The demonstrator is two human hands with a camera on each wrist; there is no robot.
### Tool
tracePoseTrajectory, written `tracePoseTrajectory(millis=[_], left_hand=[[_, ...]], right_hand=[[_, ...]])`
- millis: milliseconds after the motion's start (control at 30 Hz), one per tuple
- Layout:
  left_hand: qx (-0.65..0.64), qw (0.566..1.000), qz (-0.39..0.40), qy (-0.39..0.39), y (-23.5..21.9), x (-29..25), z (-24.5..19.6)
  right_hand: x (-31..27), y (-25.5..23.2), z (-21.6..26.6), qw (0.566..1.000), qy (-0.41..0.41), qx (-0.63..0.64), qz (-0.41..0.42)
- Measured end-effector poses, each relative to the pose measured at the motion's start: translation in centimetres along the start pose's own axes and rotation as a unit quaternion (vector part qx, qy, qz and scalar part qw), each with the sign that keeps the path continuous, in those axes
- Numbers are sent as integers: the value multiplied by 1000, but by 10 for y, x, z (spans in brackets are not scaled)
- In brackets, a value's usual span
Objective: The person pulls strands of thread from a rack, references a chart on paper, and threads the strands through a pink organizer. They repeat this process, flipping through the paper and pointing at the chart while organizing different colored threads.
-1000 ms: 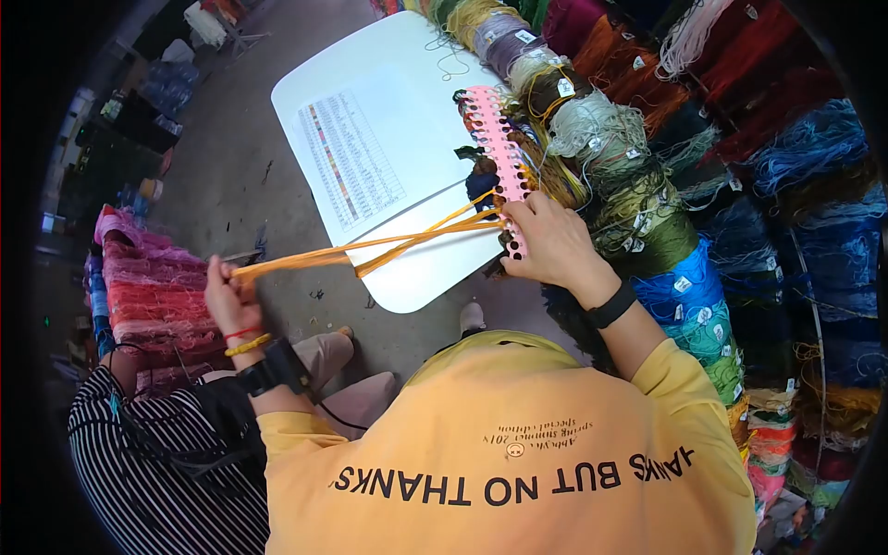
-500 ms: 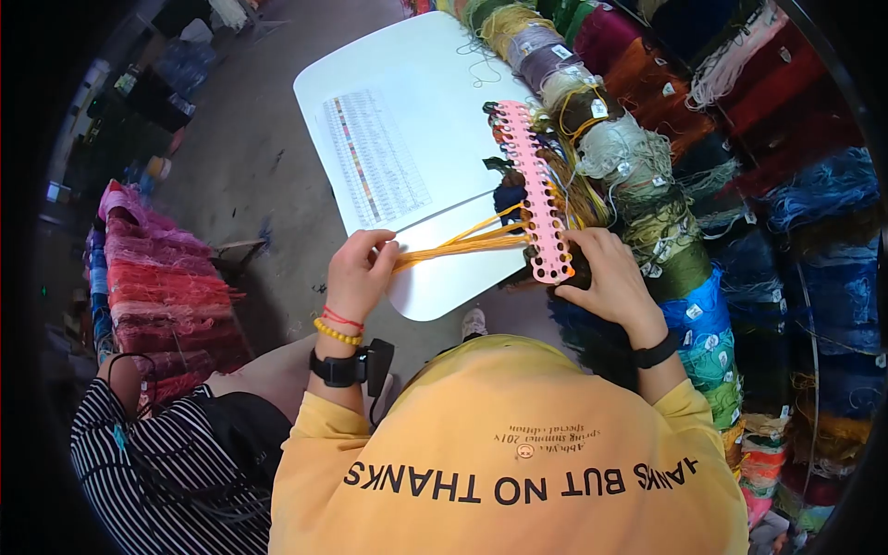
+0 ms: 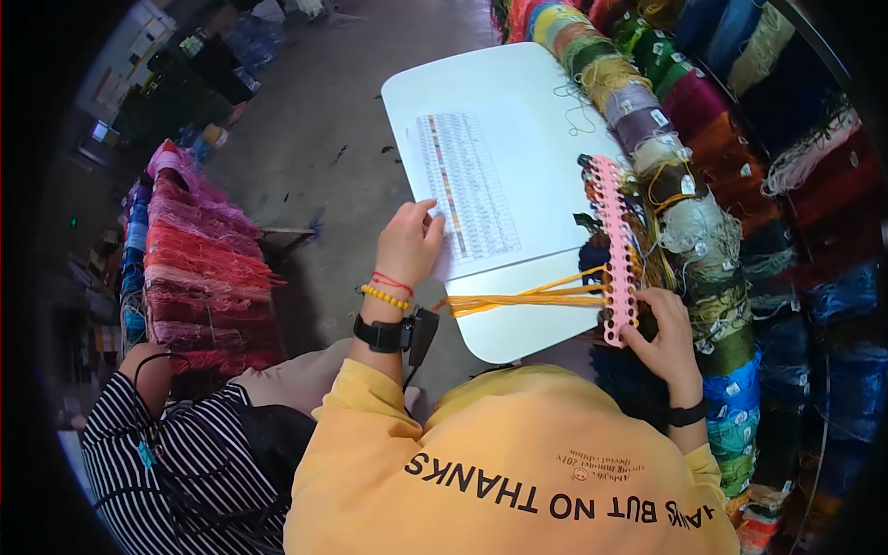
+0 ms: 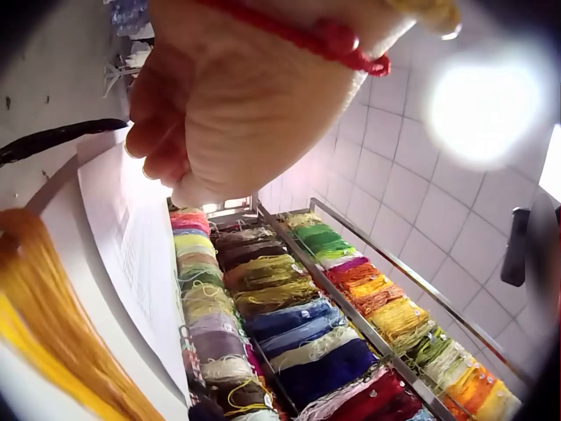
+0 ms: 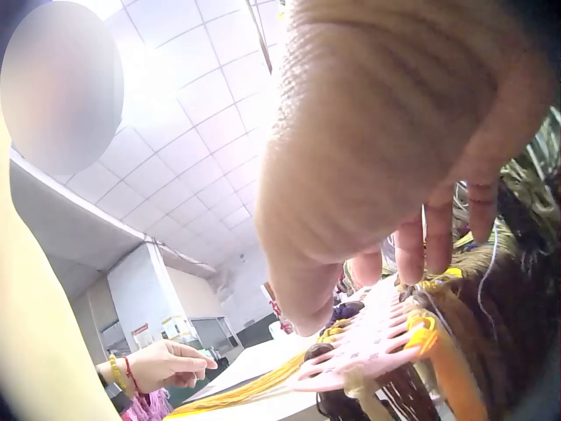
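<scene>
My left hand (image 3: 410, 242) is over the left edge of a printed chart sheet (image 3: 499, 199), holding nothing. Its index finger points toward the chart's coloured column, the other fingers loosely bent. A long pink card with holes along both edges (image 3: 614, 236) lies at the white board's right side, with dark and coloured threads looped through it. My right hand (image 3: 668, 338) rests at the card's near end, thumb by the edge and fingers fairly straight along the far side (image 5: 386, 167). A hank of orange thread (image 3: 527, 301) runs from the card leftward across the board.
The white board (image 3: 499, 338) borders a long row of coloured thread hanks (image 3: 703, 231) with white tags. More hanks (image 3: 786, 176) hang further right. Pink and red hanks (image 3: 208, 268) hang on a rack at left. A person in a striped top (image 3: 185, 462) sits close on the left.
My left hand drew the orange thread out left, came back toward the board, then let it go and moved up to the chart. My right hand shifted slightly along the card's near end.
</scene>
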State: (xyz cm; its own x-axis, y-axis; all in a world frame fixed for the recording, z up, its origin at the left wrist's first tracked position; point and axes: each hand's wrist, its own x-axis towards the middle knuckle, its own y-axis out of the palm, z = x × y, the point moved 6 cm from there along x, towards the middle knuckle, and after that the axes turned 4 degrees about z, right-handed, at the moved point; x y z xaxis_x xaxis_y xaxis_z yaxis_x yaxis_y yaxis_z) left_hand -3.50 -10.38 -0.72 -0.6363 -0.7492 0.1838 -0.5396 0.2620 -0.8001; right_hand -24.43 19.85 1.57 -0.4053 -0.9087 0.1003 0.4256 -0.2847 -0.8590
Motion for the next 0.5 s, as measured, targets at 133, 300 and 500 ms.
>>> tracePoseTrajectory(millis=[133, 300, 500], left_hand=[[18, 1000, -19, 2, 4, 37, 16], [71, 995, 48, -48, 19, 77, 31], [122, 979, 140, -78, 36, 100, 43]], right_hand=[[7, 1, 5, 1000, -3, 6, -11], [13, 2, 8, 1000, -3, 7, -9], [15, 3, 7, 1000, 10, 9, -6]])
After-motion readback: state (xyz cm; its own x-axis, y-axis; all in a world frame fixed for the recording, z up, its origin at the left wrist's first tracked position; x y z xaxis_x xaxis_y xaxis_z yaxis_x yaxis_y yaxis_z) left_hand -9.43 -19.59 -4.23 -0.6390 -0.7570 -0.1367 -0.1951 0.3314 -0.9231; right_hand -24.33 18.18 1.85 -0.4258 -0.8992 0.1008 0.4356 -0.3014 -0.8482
